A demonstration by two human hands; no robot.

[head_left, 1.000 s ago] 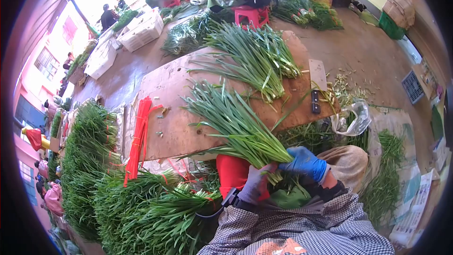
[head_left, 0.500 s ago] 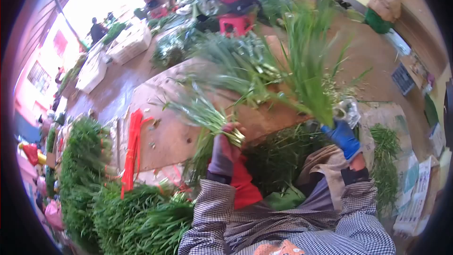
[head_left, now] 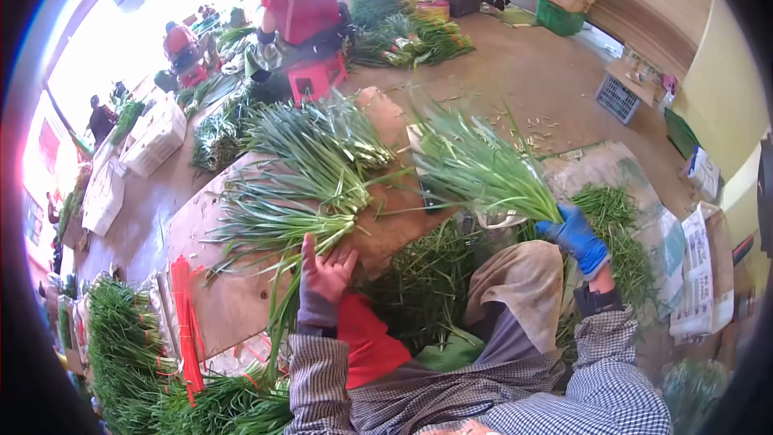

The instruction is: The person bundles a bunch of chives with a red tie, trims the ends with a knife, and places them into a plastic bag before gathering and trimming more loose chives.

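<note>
My right hand (head_left: 576,235), in a blue glove, is closed around the butt ends of a large bunch of chive-like green stalks (head_left: 491,165). The leaves of that bunch fan out up and to the left. Palm up and fingers spread, my bare left hand (head_left: 328,268) holds nothing. It is at the near edge of a brown board (head_left: 237,270), just below the cut ends of a smaller bunch of green stalks (head_left: 302,229). More bunches (head_left: 322,145) lie beyond it on the board, their pale ends toward the right.
Red ties (head_left: 187,326) hang over the board's left edge. Tied green bunches (head_left: 121,354) are stacked at lower left. Loose greens (head_left: 419,294) lie before my knees, with more trimmings (head_left: 612,234) at right. A person in red (head_left: 302,8) sits on a pink stool (head_left: 318,79) ahead.
My left hand has let go of the small bunch, and its fingers have opened. The bunch in my right hand has tipped from upright toward the left. The whole view has shifted.
</note>
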